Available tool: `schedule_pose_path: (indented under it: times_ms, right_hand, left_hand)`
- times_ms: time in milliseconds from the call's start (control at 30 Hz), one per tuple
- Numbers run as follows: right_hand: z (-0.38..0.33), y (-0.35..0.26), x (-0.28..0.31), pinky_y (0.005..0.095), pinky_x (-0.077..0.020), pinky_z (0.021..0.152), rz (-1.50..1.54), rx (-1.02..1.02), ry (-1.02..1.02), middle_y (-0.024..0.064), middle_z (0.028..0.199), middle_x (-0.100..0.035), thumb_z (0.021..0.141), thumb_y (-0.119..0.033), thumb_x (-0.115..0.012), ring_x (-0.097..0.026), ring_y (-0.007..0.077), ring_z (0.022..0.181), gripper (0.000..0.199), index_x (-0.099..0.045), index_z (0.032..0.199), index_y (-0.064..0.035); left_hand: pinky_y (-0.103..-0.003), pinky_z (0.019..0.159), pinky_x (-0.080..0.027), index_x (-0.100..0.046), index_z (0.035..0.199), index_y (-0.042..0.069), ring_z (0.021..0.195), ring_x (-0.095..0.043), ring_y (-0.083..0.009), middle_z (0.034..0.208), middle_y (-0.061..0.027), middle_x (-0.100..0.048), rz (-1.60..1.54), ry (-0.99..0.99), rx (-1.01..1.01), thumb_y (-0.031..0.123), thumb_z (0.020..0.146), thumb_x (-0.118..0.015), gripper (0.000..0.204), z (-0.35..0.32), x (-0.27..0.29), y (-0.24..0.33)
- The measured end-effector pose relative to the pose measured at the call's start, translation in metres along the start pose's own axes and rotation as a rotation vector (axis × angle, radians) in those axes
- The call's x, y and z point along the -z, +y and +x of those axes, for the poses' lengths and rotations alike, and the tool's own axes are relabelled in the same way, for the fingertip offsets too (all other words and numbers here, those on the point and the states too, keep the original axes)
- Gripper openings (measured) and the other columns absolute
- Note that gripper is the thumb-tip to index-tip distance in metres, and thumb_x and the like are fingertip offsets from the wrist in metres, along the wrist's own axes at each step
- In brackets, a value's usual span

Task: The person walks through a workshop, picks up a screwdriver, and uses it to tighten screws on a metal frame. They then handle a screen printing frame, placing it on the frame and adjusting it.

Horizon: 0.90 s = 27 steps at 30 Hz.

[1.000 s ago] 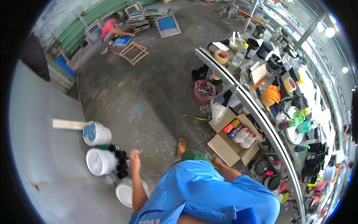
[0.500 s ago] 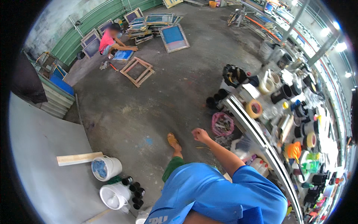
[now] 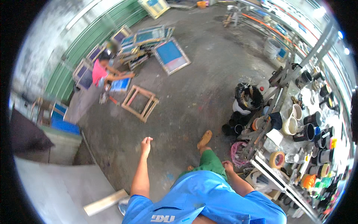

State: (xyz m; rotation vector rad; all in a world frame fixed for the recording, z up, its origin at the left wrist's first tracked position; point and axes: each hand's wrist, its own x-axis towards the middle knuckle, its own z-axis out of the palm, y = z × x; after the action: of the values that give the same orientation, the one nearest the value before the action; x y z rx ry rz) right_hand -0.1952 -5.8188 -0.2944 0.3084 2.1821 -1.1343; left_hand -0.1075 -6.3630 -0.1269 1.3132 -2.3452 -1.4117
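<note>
My left hand (image 3: 146, 145) swings out in front of me over the grey floor (image 3: 169, 123), its fingers loosely bent and apart, holding nothing. Low at my right side hangs my right hand (image 3: 228, 166), beside the leg of my green shorts (image 3: 212, 164). Its fingers are curled in and nothing shows in them. A pink-rimmed bag of scraps (image 3: 238, 154) on the floor is nearest to that hand. One sandalled foot (image 3: 204, 139) is set forward between my hands.
Ahead left, a crouching person in pink (image 3: 99, 72) handles a blue-meshed frame (image 3: 120, 85). Bare wooden frames (image 3: 141, 102) and stacked screens (image 3: 143, 39) lie near. A cluttered bench (image 3: 294, 143) with tape and cups lines the right; a black-lined bin (image 3: 249, 98) stands beside it.
My left arm has come into view, reaching forward. My right hand has dropped back beside my leg. The frames and bench look nearer, and the white buckets at lower left are mostly out of view.
</note>
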Motion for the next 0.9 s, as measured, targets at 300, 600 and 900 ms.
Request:
schedule_pose_path:
  times_ms: [300, 600, 900]
  right_hand:
    - [0.181, -0.086, -0.013, 0.0471, -0.0512, 0.077, -0.077, -0.096, 0.119, 0.0197, 0.090, -0.069, 0.077, -0.035, -0.067, -0.067, 0.0352, 0.090, 0.030, -0.072, 0.088, -0.0075]
    - [0.388, -0.372, 0.154, 0.0372, -0.0563, 0.071, 0.122, 0.081, 0.093, 0.0152, 0.092, -0.070, 0.076, -0.002, -0.063, -0.069, 0.0275, 0.079, 0.032, -0.067, 0.107, -0.0044]
    - [0.501, -0.510, 0.207, 0.0284, -0.0528, 0.058, 0.382, -0.139, 0.046, 0.0076, 0.081, -0.066, 0.088, 0.003, -0.047, -0.064, 0.0143, 0.065, 0.027, -0.062, 0.110, 0.0002]
  left_hand:
    - [-0.031, 0.053, -0.041, -0.068, 0.092, 0.012, 0.056, -0.046, -0.0109, 0.071, -0.0003, -0.056, -0.060, -0.353, 0.252, 0.031, 0.095, -0.050, 0.026, 0.119, -0.129, 0.049]
    - [-0.033, 0.053, -0.042, -0.068, 0.096, 0.011, 0.058, -0.050, -0.0148, 0.072, -0.0021, -0.058, 0.105, -0.471, 0.376, 0.032, 0.095, -0.051, 0.027, 0.222, -0.206, 0.113]
    - [-0.033, 0.061, -0.044, -0.069, 0.093, 0.009, 0.061, -0.052, -0.0162, 0.074, -0.0031, -0.060, 0.158, -0.568, 0.392, 0.032, 0.095, -0.051, 0.029, 0.522, -0.312, 0.262]
